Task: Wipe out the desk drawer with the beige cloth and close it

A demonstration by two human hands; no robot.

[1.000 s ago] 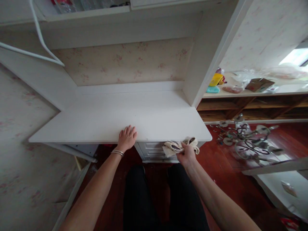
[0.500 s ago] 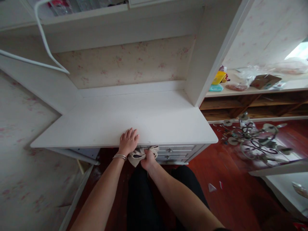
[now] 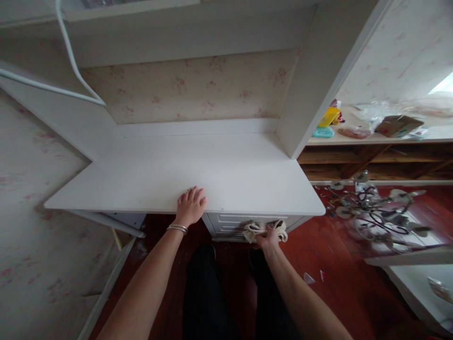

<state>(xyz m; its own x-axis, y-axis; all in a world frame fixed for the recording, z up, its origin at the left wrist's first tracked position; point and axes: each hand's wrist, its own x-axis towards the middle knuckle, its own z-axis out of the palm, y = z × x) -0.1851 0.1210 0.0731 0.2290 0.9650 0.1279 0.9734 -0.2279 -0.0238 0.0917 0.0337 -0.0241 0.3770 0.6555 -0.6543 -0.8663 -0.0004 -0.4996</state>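
In the head view the left hand (image 3: 190, 206) is lying flat and spread on the white surface (image 3: 226, 174) at centre frame, while the right hand (image 3: 269, 236) is gripping a bunched cloth (image 3: 264, 229) against the drawer front (image 3: 230, 222) just below. Against half a second ago, the cloth is sitting further right. It could be snagging a drawer edge and slipping loose.

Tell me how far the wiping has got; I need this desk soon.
The white desk top looks bare and clean. The right hand presses a cloth against the drawer front under the edge; the left hand rests flat on top. The lower drawers look unwiped.
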